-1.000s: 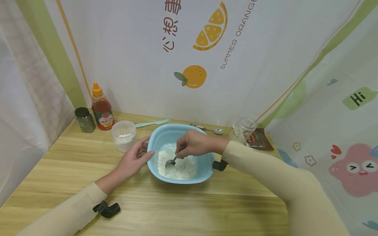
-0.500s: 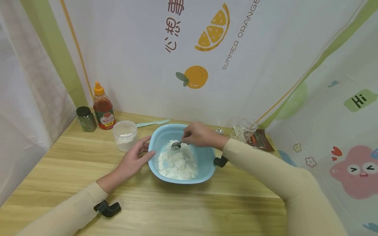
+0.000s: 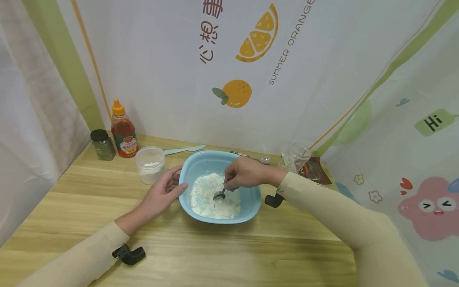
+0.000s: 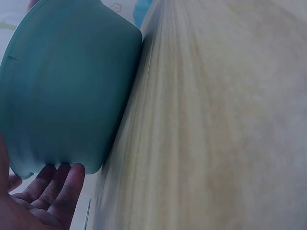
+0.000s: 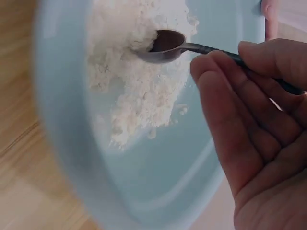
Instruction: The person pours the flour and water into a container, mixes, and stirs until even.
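A light blue plastic basin (image 3: 252, 207) stands on the table with white, flour-like powder (image 3: 206, 199) spread over its bottom. My left hand (image 3: 163, 191) holds the basin's left side, thumb at the rim and fingertips against the outer wall, as the left wrist view shows. Over the basin, my right hand (image 3: 244, 173) pinches the dark handle of a small metal spoon (image 5: 165, 48) between thumb and fingers. The spoon's bowl dips into the powder, with some of it at its tip. In the head view the hand hides most of the handle.
Left of the basin are a clear tub of white powder (image 3: 150, 167), a red sauce bottle (image 3: 124, 133) and a dark-lidded jar (image 3: 102, 145). Behind lie a pale green knife (image 3: 184, 150) and another spoon (image 3: 264, 160). A clear cup (image 3: 299, 155) and brown packet (image 3: 315, 171) sit back right.
My right hand has swung the spoon to the far side of the basin and back toward its middle, shifting the powder. My left hand keeps its hold on the basin.
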A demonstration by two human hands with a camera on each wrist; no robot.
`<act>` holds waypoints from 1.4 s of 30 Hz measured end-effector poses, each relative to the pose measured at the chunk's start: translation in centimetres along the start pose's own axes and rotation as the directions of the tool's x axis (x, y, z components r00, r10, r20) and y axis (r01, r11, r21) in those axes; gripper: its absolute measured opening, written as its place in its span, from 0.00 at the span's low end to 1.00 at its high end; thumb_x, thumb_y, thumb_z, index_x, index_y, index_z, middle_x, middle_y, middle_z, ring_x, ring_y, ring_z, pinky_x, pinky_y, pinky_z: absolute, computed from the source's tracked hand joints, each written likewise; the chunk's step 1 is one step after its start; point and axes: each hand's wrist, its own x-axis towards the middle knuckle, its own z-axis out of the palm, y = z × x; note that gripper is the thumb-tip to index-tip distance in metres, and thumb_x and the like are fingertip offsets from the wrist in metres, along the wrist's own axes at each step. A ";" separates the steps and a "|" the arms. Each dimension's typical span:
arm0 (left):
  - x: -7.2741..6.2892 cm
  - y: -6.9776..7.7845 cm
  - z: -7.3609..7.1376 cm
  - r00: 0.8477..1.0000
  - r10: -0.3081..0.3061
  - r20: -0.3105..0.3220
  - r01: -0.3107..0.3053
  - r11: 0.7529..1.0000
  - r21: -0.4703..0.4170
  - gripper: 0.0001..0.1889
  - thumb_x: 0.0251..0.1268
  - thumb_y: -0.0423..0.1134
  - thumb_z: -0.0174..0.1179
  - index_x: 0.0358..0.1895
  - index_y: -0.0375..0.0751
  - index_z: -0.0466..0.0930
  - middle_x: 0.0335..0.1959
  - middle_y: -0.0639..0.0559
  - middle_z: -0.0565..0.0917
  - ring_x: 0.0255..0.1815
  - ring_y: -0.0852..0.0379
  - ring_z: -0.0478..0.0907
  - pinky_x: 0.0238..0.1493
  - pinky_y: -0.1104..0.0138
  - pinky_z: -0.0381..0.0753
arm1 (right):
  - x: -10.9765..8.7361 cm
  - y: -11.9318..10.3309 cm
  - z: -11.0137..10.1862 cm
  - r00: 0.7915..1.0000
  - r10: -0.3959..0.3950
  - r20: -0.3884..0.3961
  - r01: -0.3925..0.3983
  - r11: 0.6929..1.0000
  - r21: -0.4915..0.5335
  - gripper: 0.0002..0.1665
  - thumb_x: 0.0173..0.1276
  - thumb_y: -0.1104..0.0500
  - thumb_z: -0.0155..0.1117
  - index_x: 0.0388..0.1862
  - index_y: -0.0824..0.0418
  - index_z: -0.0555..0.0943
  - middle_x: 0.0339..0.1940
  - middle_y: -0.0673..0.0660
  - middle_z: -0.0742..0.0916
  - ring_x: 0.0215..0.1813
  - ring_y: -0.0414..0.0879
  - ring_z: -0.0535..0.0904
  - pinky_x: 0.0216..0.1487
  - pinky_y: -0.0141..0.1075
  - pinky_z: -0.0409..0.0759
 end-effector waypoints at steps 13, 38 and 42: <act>0.1 -0.2 -0.1 1.000 -0.001 0.004 0.001 1.000 -0.005 0.32 0.87 0.35 0.62 0.86 0.35 0.63 0.63 0.31 0.84 0.61 0.45 0.84 0.55 0.67 0.90 | 3.2 1.6 -0.4 0.979 0.055 -0.194 -0.061 0.998 -0.026 0.05 0.78 0.60 0.75 0.41 0.60 0.94 0.35 0.48 0.94 0.37 0.42 0.89 0.39 0.34 0.88; 0.1 -0.2 -0.1 1.000 -0.006 0.004 0.006 1.000 0.002 0.32 0.87 0.35 0.61 0.87 0.37 0.63 0.63 0.32 0.84 0.62 0.41 0.83 0.55 0.67 0.90 | 1.2 1.2 0.0 0.998 0.018 -0.053 -0.014 0.998 0.064 0.05 0.79 0.59 0.75 0.40 0.56 0.93 0.33 0.45 0.94 0.39 0.43 0.92 0.42 0.36 0.90; 0.2 -0.3 -0.1 1.000 -0.002 0.010 0.002 1.000 -0.008 0.32 0.87 0.35 0.61 0.87 0.36 0.63 0.63 0.31 0.84 0.62 0.39 0.83 0.54 0.66 0.91 | 0.9 2.0 -0.2 0.986 0.107 -0.125 -0.102 0.994 0.041 0.06 0.79 0.59 0.74 0.40 0.57 0.93 0.34 0.47 0.94 0.40 0.49 0.93 0.41 0.37 0.90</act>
